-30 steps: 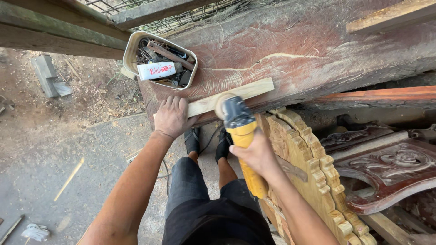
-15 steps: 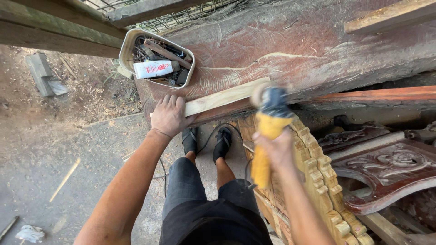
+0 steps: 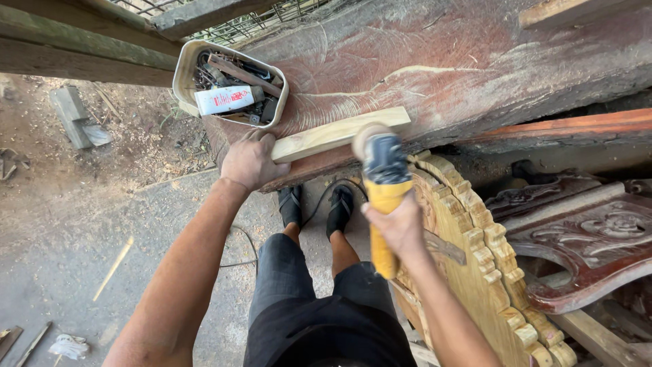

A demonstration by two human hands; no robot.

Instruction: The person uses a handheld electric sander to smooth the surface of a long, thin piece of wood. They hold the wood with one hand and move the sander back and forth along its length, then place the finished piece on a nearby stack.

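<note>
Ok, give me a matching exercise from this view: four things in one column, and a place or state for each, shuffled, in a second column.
Things
1. pale wooden strip
2. yellow and dark angle grinder
3. cream rounded plastic tub
4. pale carved scalloped wooden panel

Places or states
A. filled with tools and a white tube
B. gripped in the right hand
C. held down at its end by the left hand
D. standing on edge to the right of the legs

Pairs: 1-C, 2-B, 3-A, 4-D
</note>
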